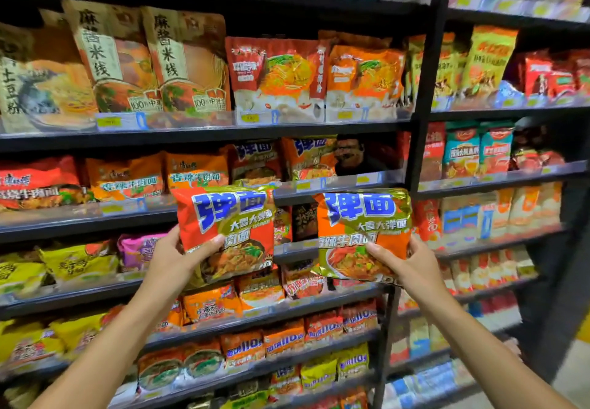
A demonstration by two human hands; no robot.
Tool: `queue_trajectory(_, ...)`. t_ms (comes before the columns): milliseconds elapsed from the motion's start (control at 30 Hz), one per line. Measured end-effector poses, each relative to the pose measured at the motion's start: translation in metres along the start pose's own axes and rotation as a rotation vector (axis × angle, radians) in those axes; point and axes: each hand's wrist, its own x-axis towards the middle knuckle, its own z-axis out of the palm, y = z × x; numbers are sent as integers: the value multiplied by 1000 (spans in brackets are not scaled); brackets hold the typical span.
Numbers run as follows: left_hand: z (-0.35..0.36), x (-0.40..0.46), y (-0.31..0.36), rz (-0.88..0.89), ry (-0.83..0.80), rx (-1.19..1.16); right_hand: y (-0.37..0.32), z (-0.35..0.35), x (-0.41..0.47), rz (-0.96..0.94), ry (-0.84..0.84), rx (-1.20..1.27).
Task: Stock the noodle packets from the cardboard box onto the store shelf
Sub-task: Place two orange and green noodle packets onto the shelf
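Note:
My left hand [178, 258] grips a red noodle packet [230, 217] with blue lettering by its lower left corner, thumb across the front. An orange and gold noodle packet [360, 220] of the same brand is held by my right hand [405, 262] at its lower right corner. Both packets are raised upright in front of the black store shelf [338, 185]. Behind them on that shelf stand matching packets [306, 156], with a dark gap [373, 156] to their right. The cardboard box is out of view.
Black shelving fills the view, with rows packed with noodle and snack bags and clear price-tag rails along each edge. A vertical black post [424, 89] divides this bay from a second bay [504, 166] on the right. Floor shows at the lower right corner.

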Motion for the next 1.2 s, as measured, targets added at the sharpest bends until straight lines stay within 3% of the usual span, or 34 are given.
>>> queue_trajectory(433,81,138,-16,314,94,59,53,18,182,-75,-91,44)
queue_trajectory(567,87,196,-34,415,113,216,62,20,222,-94,-76,75)
queue_trajectory(833,110,240,-49,401,172,246,73,20,279,-116,-128,120)
queue_trajectory(1200,113,271,-49,168,39,404,78,34,321,-121,-155,216)
